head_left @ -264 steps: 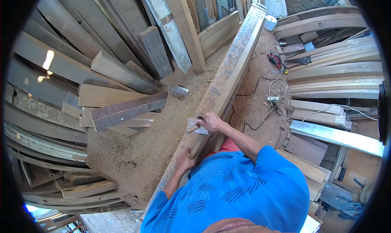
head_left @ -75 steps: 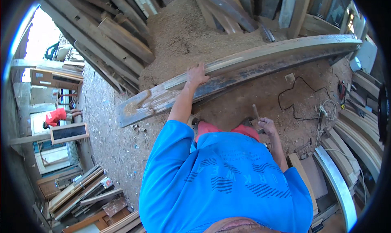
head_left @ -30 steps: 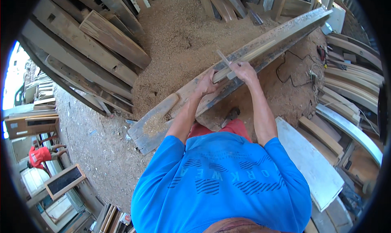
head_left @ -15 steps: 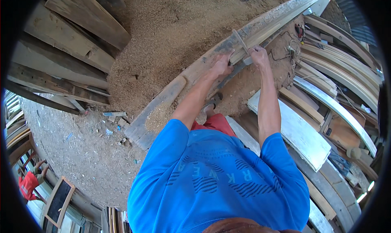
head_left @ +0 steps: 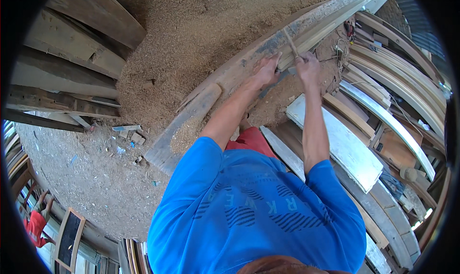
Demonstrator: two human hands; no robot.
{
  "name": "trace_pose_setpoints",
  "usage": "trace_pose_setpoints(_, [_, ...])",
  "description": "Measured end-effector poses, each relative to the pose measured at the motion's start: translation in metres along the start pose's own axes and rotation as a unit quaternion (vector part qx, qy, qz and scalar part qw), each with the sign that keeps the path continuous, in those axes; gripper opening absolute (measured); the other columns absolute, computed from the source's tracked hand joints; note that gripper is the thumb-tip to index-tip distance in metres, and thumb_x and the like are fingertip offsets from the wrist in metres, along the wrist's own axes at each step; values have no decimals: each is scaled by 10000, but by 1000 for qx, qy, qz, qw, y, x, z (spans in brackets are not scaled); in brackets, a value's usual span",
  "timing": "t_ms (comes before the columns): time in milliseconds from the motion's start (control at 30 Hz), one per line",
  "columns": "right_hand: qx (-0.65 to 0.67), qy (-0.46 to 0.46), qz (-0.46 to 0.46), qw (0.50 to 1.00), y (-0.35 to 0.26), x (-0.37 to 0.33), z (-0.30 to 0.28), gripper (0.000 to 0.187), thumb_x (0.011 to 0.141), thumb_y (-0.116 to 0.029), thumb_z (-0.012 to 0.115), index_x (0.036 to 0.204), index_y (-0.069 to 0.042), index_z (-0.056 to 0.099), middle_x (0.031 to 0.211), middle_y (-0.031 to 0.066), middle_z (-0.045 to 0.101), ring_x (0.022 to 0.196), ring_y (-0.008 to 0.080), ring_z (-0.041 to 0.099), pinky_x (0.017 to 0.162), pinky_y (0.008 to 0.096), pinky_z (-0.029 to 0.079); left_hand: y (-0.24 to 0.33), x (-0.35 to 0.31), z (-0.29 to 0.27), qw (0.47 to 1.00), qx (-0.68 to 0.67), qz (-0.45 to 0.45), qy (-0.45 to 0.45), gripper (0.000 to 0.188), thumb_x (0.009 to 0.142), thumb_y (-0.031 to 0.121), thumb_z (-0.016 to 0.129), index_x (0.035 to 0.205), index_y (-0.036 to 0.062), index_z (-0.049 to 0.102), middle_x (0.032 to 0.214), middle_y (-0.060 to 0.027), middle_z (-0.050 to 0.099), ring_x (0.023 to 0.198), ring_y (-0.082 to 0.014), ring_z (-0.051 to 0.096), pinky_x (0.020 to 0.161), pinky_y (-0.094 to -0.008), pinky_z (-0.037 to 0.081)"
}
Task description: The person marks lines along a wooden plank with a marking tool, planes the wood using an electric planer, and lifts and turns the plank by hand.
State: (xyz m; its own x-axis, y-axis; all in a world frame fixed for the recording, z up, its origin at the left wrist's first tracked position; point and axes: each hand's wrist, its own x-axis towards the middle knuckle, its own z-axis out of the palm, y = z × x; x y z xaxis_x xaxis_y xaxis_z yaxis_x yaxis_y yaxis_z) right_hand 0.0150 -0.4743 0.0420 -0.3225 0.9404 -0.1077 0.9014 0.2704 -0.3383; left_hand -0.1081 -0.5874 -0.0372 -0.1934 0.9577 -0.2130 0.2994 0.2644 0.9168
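Observation:
My right hand (head_left: 308,69) is closed around one end of a thin, narrow tan strip (head_left: 290,41). The strip slants across light wooden lengths (head_left: 314,36); whether it is a blade or a stick I cannot tell. Those lengths lie along a long, worn wooden bench plank (head_left: 239,75). At their near end is my left hand (head_left: 266,71), its fingers closed on the wood and partly hidden from above. Both forearms reach forward, the hands a short way apart.
Sawdust (head_left: 191,29) covers the ground beyond the bench. Large boards (head_left: 72,44) stand at the left. Stacked curved timber (head_left: 397,68) and a white-faced panel (head_left: 335,147) lie at the right. Another person in red (head_left: 36,226) is at the lower left.
My right hand has shifted slightly right, and the thin strip has changed its angle across the wood. My left hand stays at the wood's near end. The whole view has turned a little.

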Motion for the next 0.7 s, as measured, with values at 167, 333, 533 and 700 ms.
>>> trace_pose_setpoints(167, [-54, 78, 4, 995, -62, -61, 16, 236, 877, -263, 612, 937, -74, 740, 906, 234, 705, 892, 437, 682, 806, 509, 537, -33, 8, 13, 999, -14, 24, 18, 718, 758, 165, 695, 1437, 105, 467, 1176, -264, 633, 1109, -469, 597, 963, -524, 486])
trace_pose_setpoints(333, [-72, 79, 38, 994, -44, -34, 6, 249, 883, -278, 620, 975, -78, 738, 904, 242, 703, 905, 442, 679, 815, 515, 537, -23, 1, 23, 997, -1, 53, 61, 725, 760, 145, 717, 1441, 99, 474, 1176, -247, 651, 1096, -449, 615, 960, -488, 494])
trace_pose_setpoints(533, [-81, 56, 42, 994, -12, 44, -18, 260, 881, -297, 639, 985, -80, 738, 925, 218, 714, 942, 429, 679, 831, 503, 537, -20, 3, 15, 992, -8, 82, 91, 744, 755, 133, 693, 1452, 55, 444, 1363, -259, 568, 1245, -441, 550, 1067, -474, 442])
trace_pose_setpoints(700, [-19, 36, 33, 999, 4, 52, -18, 301, 870, -340, 662, 1003, -83, 741, 956, 207, 718, 967, 410, 685, 865, 494, 532, -2, 7, -12, 999, 25, 38, 24, 759, 748, 161, 693, 1458, 57, 449, 1318, -255, 608, 1231, -427, 573, 1063, -451, 448])
